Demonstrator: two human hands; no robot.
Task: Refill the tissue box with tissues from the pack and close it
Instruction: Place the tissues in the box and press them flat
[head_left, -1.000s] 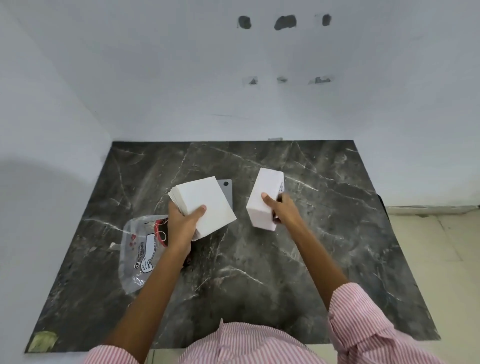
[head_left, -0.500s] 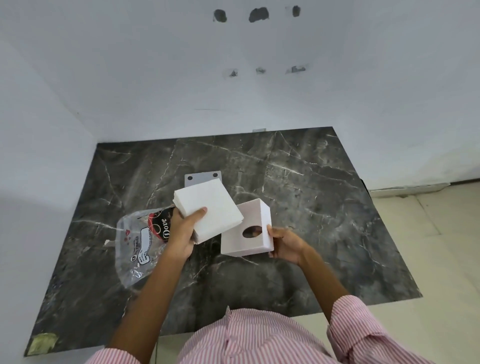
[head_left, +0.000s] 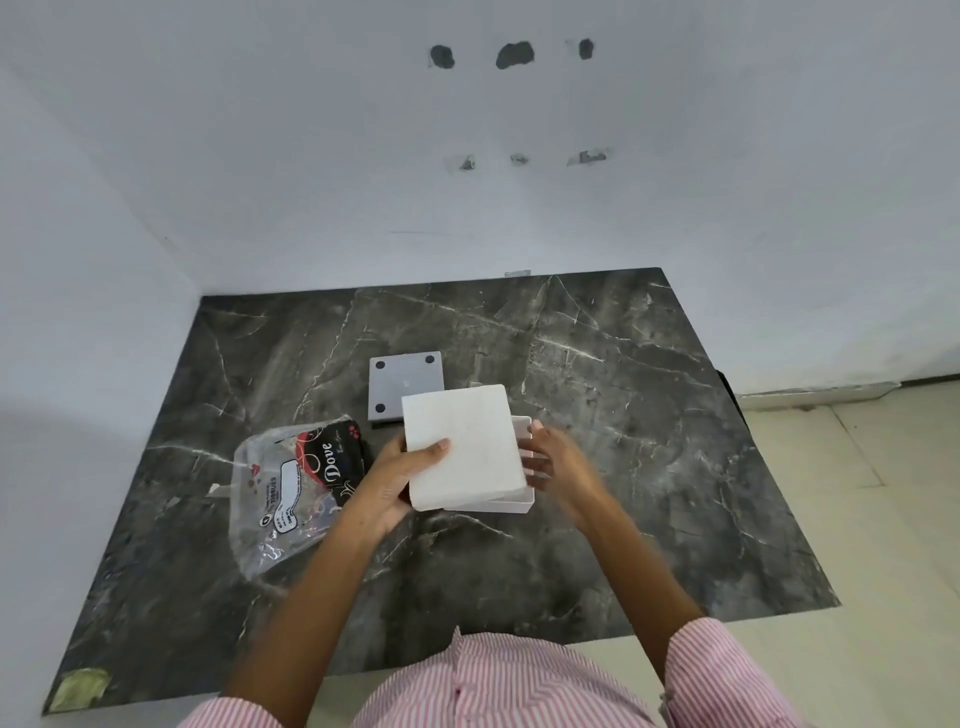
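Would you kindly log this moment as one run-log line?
left hand: holds tissue stack over tissue box | right hand: steadies box | base plate: off, on table | pack: emptied

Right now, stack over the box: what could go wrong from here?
1. The tissue stack sits skewed over the white box, overhanging its near-left side; pressed down, edges may crumple on the rim.
2. The left hand pinches one corner only, so sheets could fan or slip.
3. The right hand steadies one wall; the box may slide on the marble table.
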